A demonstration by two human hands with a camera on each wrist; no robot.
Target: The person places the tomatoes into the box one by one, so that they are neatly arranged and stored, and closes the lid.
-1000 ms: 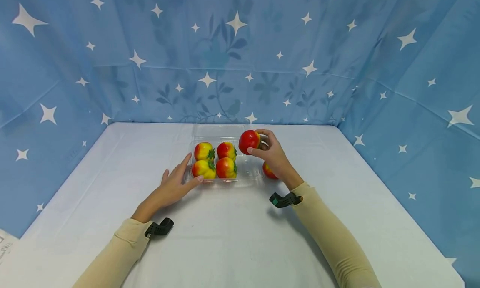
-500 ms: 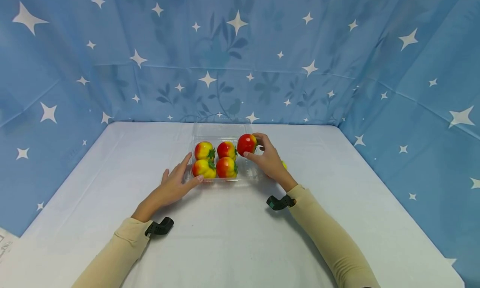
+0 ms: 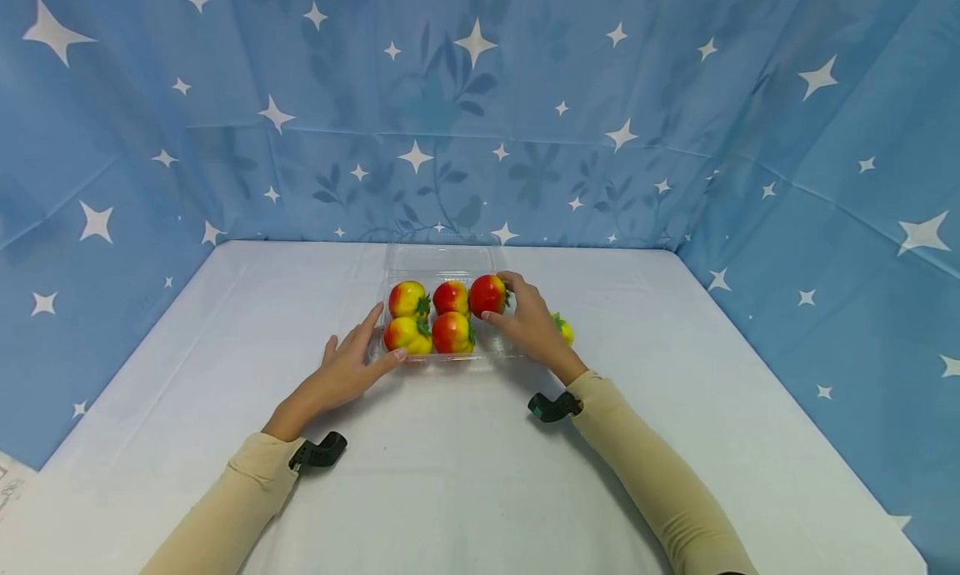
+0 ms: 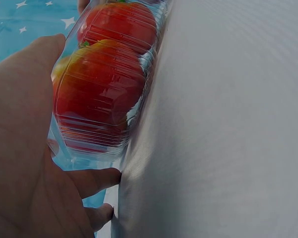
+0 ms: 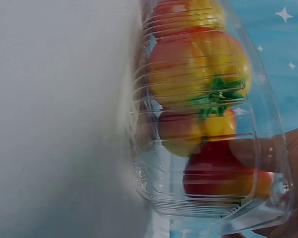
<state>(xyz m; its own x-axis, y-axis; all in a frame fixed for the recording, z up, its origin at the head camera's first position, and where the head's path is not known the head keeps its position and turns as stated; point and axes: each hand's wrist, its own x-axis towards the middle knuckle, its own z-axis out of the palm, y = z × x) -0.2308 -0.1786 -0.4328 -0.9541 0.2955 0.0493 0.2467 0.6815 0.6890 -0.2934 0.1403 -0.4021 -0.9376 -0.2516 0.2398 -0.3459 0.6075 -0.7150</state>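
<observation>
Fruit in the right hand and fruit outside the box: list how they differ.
The held fruit shows mostly red; the outside fruit shows yellow. The right hand grips the held fruit in the clear box; the outside fruit sits on the table, partly hidden behind that hand. Both have green leaves.

a blue star-printed curtain (image 3: 525, 83) hangs behind a white-covered table (image 3: 465, 475).

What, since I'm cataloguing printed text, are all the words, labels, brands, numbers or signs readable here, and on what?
No text is readable.
White surface at the head view's far left edge: dark script-like marks, too blurred to read.
Clear rectangular plastic box and round red-and-yellow fruits: no lettering visible.
Blue fabric backdrop: white stars and leaf shapes, no lettering.
</observation>
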